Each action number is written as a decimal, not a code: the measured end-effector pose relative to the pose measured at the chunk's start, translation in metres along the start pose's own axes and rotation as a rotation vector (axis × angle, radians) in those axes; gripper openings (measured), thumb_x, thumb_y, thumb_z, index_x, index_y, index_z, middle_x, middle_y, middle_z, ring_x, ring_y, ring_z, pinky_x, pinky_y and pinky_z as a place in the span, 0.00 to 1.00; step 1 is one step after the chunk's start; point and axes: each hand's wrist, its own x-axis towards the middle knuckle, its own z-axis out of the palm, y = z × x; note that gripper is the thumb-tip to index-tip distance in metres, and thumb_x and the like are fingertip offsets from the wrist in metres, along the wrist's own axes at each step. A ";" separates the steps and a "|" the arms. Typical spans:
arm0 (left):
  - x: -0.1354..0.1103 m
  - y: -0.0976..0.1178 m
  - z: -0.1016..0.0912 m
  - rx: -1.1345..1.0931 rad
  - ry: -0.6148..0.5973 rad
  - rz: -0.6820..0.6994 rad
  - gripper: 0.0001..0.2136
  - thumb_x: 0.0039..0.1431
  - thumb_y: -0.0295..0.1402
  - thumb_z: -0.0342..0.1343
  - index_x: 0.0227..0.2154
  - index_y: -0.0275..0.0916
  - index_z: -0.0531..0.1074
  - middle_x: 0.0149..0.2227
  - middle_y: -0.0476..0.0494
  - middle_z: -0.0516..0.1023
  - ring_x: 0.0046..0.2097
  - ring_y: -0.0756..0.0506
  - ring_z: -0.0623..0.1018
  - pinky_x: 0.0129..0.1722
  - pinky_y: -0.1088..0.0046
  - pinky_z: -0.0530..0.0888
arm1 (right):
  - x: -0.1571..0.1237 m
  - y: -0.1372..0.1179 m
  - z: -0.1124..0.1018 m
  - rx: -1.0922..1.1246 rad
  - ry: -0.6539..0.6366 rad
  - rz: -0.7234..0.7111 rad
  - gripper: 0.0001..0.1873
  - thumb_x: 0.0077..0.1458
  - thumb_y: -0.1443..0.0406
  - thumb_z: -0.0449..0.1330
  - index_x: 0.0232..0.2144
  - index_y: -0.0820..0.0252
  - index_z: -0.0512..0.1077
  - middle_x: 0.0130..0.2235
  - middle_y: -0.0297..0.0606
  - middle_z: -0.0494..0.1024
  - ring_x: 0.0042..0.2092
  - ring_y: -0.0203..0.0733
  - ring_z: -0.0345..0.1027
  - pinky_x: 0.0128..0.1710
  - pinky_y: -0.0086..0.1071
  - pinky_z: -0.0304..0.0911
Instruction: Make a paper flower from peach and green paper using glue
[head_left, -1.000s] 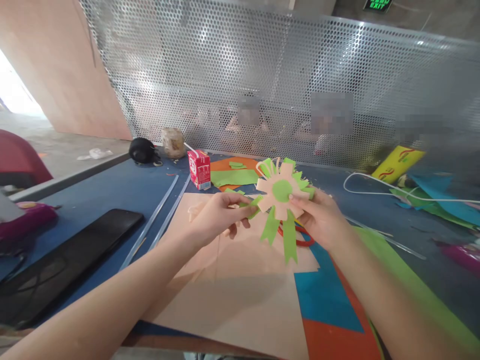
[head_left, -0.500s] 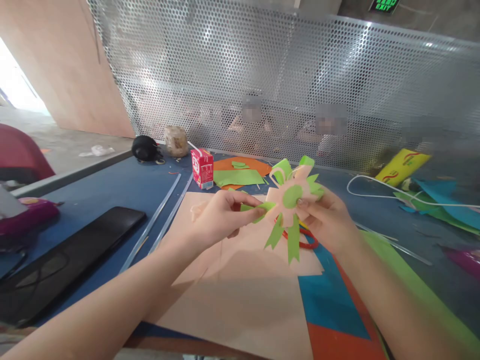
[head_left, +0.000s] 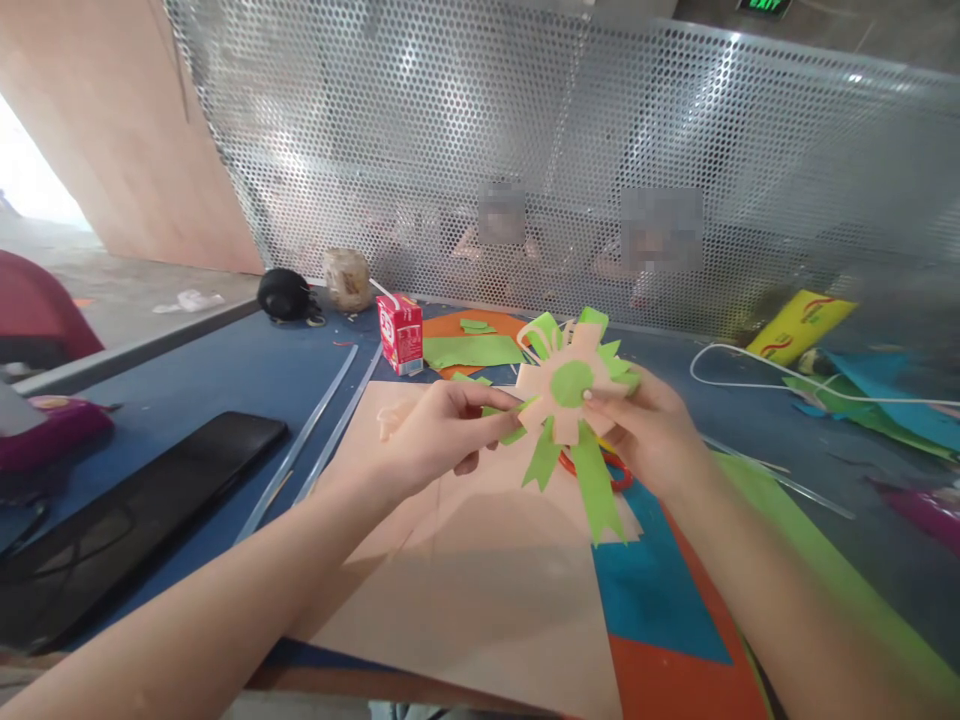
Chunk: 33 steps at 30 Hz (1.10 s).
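Note:
Between my hands, above a peach paper sheet (head_left: 450, 580), is a paper flower (head_left: 572, 385) with peach petals, a green round centre, green loops and two notched green tails. My right hand (head_left: 654, 428) grips its right side, thumb at the edge of the green centre. My left hand (head_left: 457, 430) pinches a green tip at its left side between thumb and fingers. Behind the flower, red-handled scissors (head_left: 622, 478) are partly hidden; only the handle shows.
A red drink carton (head_left: 400, 335) with a straw stands behind the sheet. Left are clear glue sticks (head_left: 307, 430) and a black phone (head_left: 142, 520). Blue paper (head_left: 660, 590) and green paper (head_left: 795, 530) lie right, beyond them a yellow packet (head_left: 802, 325). A perforated metal screen (head_left: 420, 130) borders the back.
The flower has turned to face me more, its green centre looking rounder and its tails hanging more fully in view. Both hands keep their hold. The camera view has shifted slightly.

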 end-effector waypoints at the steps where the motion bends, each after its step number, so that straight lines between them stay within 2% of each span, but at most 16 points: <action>1: 0.000 0.001 0.000 0.005 -0.006 0.000 0.05 0.45 0.33 0.55 0.26 0.38 0.74 0.21 0.49 0.68 0.15 0.57 0.60 0.10 0.81 0.55 | 0.000 0.000 0.000 -0.002 0.002 0.002 0.17 0.36 0.67 0.64 0.32 0.54 0.67 0.35 0.33 0.75 0.36 0.41 0.70 0.33 0.34 0.67; 12: -0.003 0.006 0.003 0.007 -0.037 0.021 0.07 0.48 0.34 0.53 0.24 0.36 0.72 0.20 0.50 0.69 0.17 0.56 0.65 0.14 0.80 0.64 | 0.001 -0.001 -0.001 -0.010 0.042 0.016 0.17 0.34 0.66 0.65 0.31 0.55 0.66 0.33 0.33 0.75 0.34 0.40 0.69 0.32 0.33 0.66; 23: -0.003 0.006 0.003 0.065 -0.045 0.019 0.08 0.50 0.35 0.51 0.24 0.37 0.71 0.22 0.49 0.70 0.19 0.55 0.67 0.18 0.80 0.62 | 0.001 -0.001 -0.001 -0.035 0.033 0.003 0.15 0.36 0.65 0.64 0.30 0.56 0.66 0.33 0.33 0.74 0.34 0.39 0.69 0.31 0.31 0.66; 33: -0.001 0.002 0.002 0.067 -0.070 0.033 0.08 0.50 0.36 0.51 0.25 0.37 0.71 0.22 0.50 0.69 0.20 0.55 0.66 0.19 0.80 0.61 | 0.003 0.002 -0.002 -0.050 0.033 -0.024 0.18 0.36 0.65 0.65 0.32 0.56 0.66 0.33 0.34 0.75 0.33 0.39 0.69 0.31 0.32 0.66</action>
